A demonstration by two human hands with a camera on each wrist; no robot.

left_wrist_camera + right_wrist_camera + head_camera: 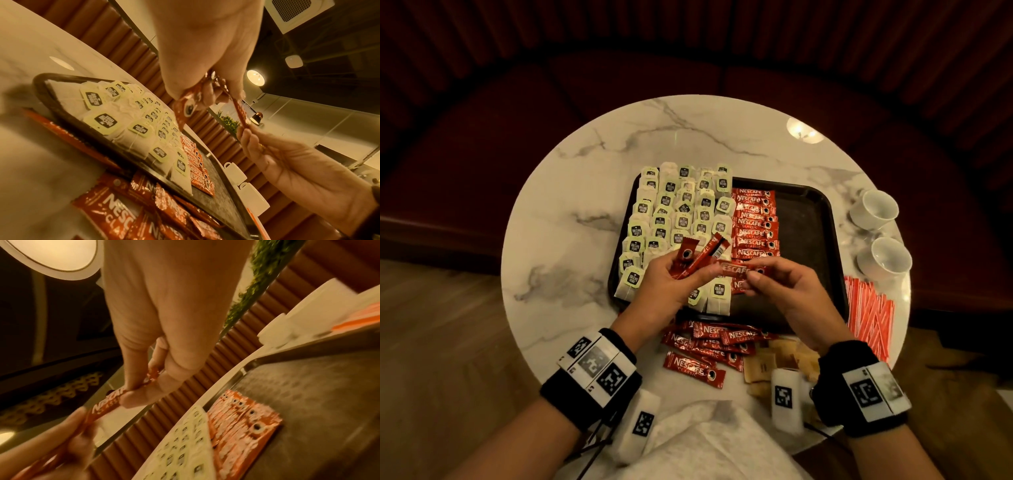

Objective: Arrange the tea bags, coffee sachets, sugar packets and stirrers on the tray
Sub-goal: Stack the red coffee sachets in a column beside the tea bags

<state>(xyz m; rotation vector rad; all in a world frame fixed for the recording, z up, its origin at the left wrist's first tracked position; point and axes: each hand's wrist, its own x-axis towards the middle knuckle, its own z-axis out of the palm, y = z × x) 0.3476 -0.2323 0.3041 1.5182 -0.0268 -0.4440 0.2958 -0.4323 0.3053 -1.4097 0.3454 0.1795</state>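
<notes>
Overhead only, sugar packets (pixel 780 359) near right hand (pixel 787 291), unseen from either wrist

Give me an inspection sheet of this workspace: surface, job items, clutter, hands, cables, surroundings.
Surface: round marble table; dark tray on it.
Job's things: tea bags fill the tray's left part; coffee sachets in a column beside them; loose sachets, sugar packets and stirrers lie off the tray.
Clutter: two white cups right of the tray.
Grippers: left hand holds several sachets; right hand pinches one sachet, whose other end is at the left hand.
Cables: thin dark leads near the left wristband.
Surroundings: dark red upholstered bench behind the table; wooden floor.
</notes>
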